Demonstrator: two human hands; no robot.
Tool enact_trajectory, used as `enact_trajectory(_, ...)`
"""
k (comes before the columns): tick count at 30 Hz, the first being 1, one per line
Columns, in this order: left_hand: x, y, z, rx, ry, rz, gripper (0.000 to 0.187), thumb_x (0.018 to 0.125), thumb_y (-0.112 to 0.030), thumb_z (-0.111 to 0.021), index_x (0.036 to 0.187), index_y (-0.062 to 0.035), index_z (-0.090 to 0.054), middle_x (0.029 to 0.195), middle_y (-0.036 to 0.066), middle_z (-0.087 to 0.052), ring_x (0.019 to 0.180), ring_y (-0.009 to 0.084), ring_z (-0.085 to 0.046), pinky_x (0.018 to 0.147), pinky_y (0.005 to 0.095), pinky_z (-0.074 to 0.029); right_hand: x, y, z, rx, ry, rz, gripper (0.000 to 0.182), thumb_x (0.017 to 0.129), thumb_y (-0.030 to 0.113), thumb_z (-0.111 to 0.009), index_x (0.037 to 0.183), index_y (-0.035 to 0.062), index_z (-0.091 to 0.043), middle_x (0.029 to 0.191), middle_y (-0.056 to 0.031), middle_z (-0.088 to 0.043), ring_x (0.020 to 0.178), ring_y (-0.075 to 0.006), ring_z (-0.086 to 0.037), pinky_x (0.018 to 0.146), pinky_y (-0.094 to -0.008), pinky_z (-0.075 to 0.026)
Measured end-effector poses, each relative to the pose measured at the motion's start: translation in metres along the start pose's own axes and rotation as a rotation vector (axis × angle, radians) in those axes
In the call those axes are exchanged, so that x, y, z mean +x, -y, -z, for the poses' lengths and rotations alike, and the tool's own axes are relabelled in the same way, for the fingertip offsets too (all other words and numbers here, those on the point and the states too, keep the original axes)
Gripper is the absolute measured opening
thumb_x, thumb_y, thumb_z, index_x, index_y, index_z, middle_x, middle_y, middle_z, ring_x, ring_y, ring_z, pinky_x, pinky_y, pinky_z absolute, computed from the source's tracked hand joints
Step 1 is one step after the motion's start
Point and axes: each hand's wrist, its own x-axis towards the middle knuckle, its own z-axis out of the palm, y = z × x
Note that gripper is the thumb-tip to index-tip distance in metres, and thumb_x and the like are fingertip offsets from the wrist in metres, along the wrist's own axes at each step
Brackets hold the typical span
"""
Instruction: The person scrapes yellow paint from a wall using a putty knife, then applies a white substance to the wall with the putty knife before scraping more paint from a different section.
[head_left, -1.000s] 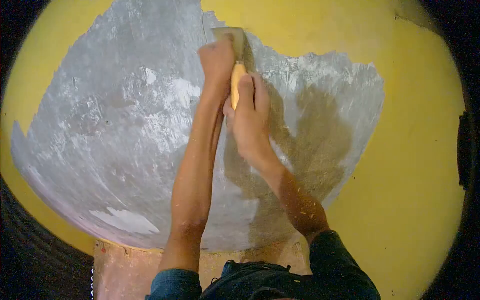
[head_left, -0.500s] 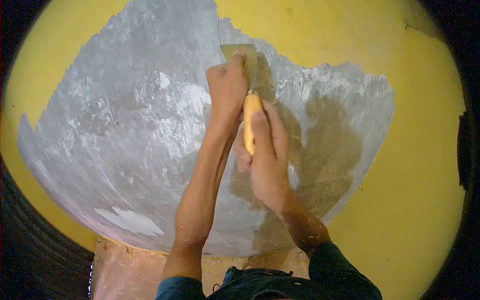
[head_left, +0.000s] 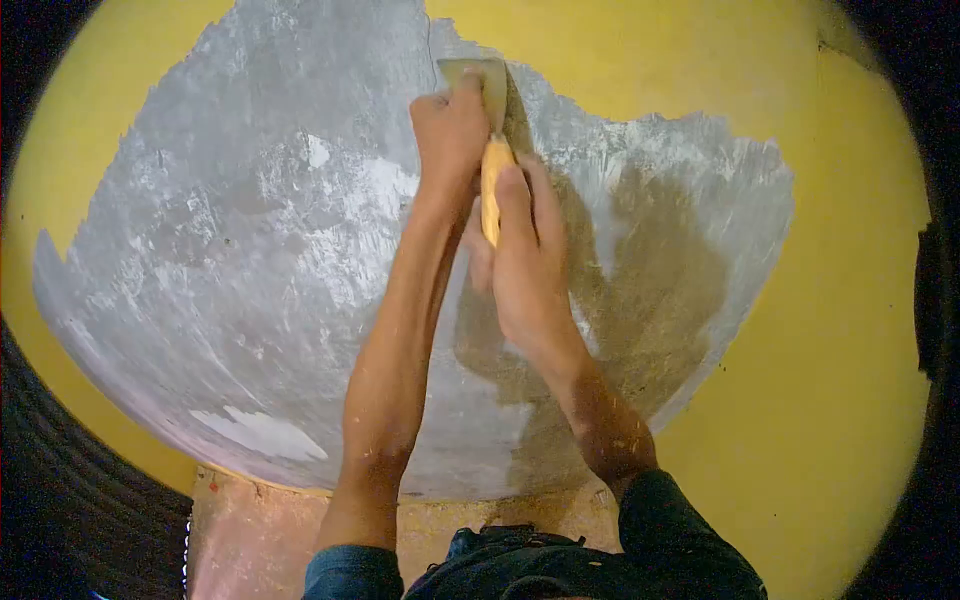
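The left hand (head_left: 450, 125) hides part of the scraper (head_left: 487, 80) blade; handle mostly covered

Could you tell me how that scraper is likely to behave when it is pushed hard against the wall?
The scraper has a thin, flat metal blade, so it probably flexes a little under pressure; the left hand presses on the blade, which suggests that. Its yellow handle, gripped by the right hand, looks rigid and smooth. It seems light for its size and unlikely to roll.

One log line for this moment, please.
right hand: grips scraper handle | left hand: presses blade | blade: against wall, at yellow paint edge
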Motion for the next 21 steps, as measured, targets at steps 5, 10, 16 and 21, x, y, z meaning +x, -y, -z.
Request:
enact_trajectory(5, -0.005, -0.004, -0.003, 0.059, -0.075, 0.115, 0.043, 0.087, -0.028, -0.058, 0.059, 0.0042, -0.056, 0.058, 0.007, -0.055, 0.054, 0.0145, -0.048, 0.049, 0.0341, -0.039, 0.008, 0.007, 0.008, 0.086, 0.096, -0.132, 0.042, 0.092, 0.012, -0.056, 0.13, 0.0013, -0.041, 0.113, -0.0158, -0.044, 0.095, -0.0234, -0.048, 0.08, -0.0334, -0.044)
enact_trajectory(10, -0.011, -0.006, -0.001, -0.021, 0.005, 0.135, 0.042, 0.088, -0.028, -0.058, 0.061, 0.0038, -0.058, 0.061, 0.009, -0.056, 0.056, 0.0147, -0.049, 0.055, 0.036, -0.042, -0.006, 0.019, 0.014, 0.061, 0.156, -0.04, 0.032, 0.102, 0.037, -0.04, 0.114, 0.008, -0.048, 0.061, 0.0025, -0.042, 0.045, -0.0052, -0.034, 0.04, -0.0222, -0.026)
enact_trajectory(16, 0.018, 0.015, -0.005, -0.079, -0.029, 0.113, 0.04, 0.086, -0.027, -0.059, 0.058, 0.0024, -0.054, 0.059, 0.007, -0.053, 0.055, 0.0133, -0.045, 0.051, 0.0335, -0.038, 0.007, 0.008, -0.001, 0.125, 0.081, -0.038, 0.031, 0.102, 0.037, -0.039, 0.111, 0.0084, -0.046, 0.058, 0.0021, -0.041, 0.044, -0.0052, -0.032, 0.04, -0.0219, -0.024)
enact_trajectory(21, -0.01, -0.016, 0.005, 0.025, 0.027, 0.138, 0.039, 0.085, -0.025, -0.06, 0.06, 0.0044, -0.057, 0.06, 0.009, -0.055, 0.056, 0.0151, -0.048, 0.05, 0.0347, -0.04, -0.031, 0.052, 0.012, 0.283, 0.113, -0.224, 0.028, 0.103, 0.034, -0.038, 0.112, 0.0091, -0.045, 0.062, 0.0013, -0.043, 0.044, -0.0049, -0.032, 0.041, -0.0215, -0.025)
